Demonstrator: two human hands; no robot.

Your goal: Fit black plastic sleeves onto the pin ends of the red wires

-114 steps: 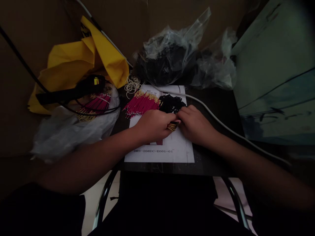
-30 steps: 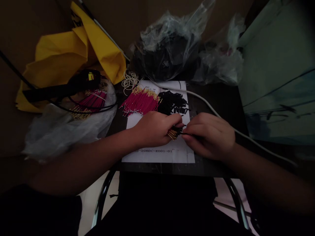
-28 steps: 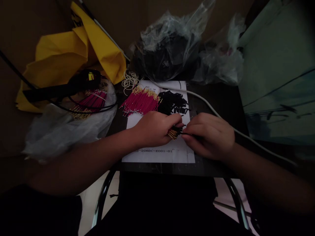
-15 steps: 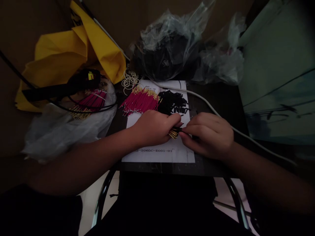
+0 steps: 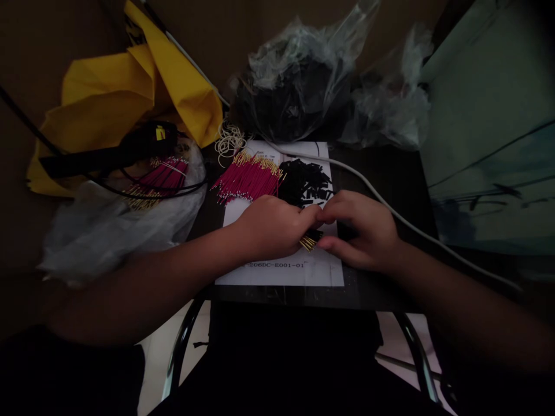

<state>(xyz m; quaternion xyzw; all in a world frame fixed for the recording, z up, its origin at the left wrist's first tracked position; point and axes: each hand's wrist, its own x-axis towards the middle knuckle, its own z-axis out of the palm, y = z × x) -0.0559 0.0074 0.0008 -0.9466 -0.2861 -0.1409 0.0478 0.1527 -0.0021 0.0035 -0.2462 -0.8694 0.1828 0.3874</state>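
My left hand (image 5: 273,225) is closed around a bundle of thin wires (image 5: 307,242); their gold-coloured metal ends and some black sleeving stick out past the fingers, while the rest is hidden in the fist. My right hand (image 5: 364,231) is at the bundle's right side. Its thumb and forefinger are spread apart, the forefinger by the left fingertips and the thumb near the black sleeving, with nothing visible between them. Just beyond both hands lie a row of crimson wires (image 5: 249,178) with gold-coloured ends and a heap of short black tubes (image 5: 306,180), on a printed white sheet (image 5: 277,276).
A white cable (image 5: 359,176) crosses the dark table (image 5: 381,294). Clear plastic bags with dark contents (image 5: 299,86) stand behind. At left are a yellow bag (image 5: 108,86), a plastic bag (image 5: 113,225), another crimson wire bundle (image 5: 167,176) and black cords. Cream rubber bands (image 5: 229,140) lie near the sheet.
My right thumb and forefinger have parted from a pinch at the black sleeving, the forefinger shifting up toward my left fingertips. My left hand keeps its hold, with the wire ends slightly lower.
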